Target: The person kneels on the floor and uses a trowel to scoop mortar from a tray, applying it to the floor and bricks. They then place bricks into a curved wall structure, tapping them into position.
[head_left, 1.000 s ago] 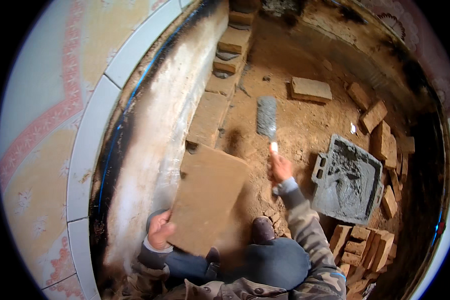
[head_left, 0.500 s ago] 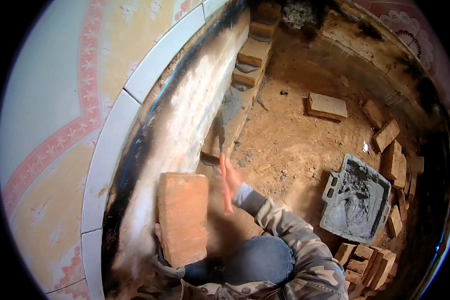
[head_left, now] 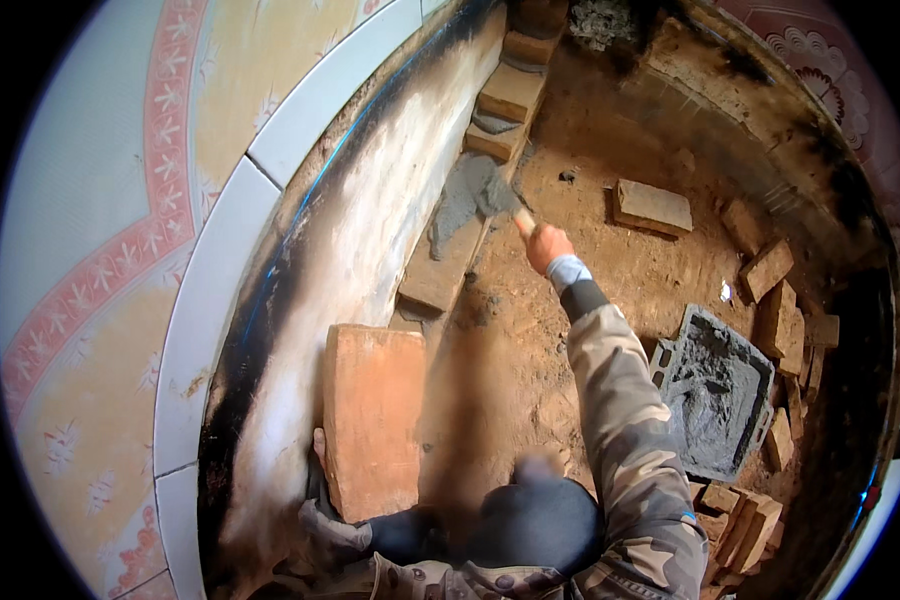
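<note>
Head view: right arm stretched well forward, sleeve in camouflage, right hand (head_left: 547, 246) clenched round the handle of a trowel (head_left: 492, 195) whose blade lies on grey mortar (head_left: 457, 205) spread over the brick course (head_left: 440, 275) along the wall (head_left: 360, 215). Left arm bent low and close in; the gloved left hand (head_left: 322, 510) grips the bottom edge of a brick (head_left: 375, 415), held upright against the wall. Mortar tub (head_left: 715, 400) sits to the right on the dirt.
</note>
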### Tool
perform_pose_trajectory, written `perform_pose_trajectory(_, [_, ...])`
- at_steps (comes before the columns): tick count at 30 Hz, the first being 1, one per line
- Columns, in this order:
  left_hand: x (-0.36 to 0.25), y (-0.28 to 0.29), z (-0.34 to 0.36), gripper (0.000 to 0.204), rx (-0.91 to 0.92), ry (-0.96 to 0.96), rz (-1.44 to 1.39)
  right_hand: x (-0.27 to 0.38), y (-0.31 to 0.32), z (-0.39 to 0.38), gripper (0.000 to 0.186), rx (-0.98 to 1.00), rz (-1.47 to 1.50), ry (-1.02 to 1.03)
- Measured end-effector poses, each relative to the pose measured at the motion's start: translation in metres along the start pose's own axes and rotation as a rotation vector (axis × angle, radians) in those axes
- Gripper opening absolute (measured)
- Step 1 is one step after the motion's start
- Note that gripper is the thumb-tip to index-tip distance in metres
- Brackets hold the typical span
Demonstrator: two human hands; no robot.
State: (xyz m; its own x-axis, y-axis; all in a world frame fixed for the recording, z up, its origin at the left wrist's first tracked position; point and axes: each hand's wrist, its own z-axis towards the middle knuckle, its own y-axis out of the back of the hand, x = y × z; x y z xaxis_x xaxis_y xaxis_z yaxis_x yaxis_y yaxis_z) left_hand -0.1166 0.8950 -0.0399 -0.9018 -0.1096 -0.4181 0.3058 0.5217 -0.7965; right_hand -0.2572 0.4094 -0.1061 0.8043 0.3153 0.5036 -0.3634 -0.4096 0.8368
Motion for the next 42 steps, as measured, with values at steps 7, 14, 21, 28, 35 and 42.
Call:
perform_pose_trajectory(7, [-0.007, 0.001, 0.002, 0.083, -0.012, -0.006, 0.05, 0.032, 0.018, -0.062, 0.048, 0.429, 0.419, -0.138])
perform_pose_trajectory(14, [-0.006, -0.04, 0.064, 0.084, 0.109, 0.032, 0.315, -0.007, 0.015, -0.096, 0.041, 0.203, 0.02, 0.29])
perform_pose_trajectory(21, [-0.003, -0.096, 0.198, 0.082, 0.017, -0.441, 1.312, -0.06, 0.005, -0.221, 0.041, 0.165, 0.526, -0.067])
perform_pose_trajectory(28, [0.027, -0.191, 0.308, 0.084, -0.439, -0.527, 2.1, -0.096, -0.041, -0.318, 0.032, 0.205, 1.097, -0.444])
perform_pose_trajectory(35, [0.031, -0.147, 0.385, 0.061, -0.118, -0.957, 2.367, -0.116, -0.053, -0.325, 0.036, 0.205, 0.936, -0.441])
perform_pose_trajectory(42, [0.016, -0.134, 0.407, 0.057, 0.184, -0.971, 2.354, -0.071, -0.057, -0.281, 0.029, 0.401, 1.136, -0.492])
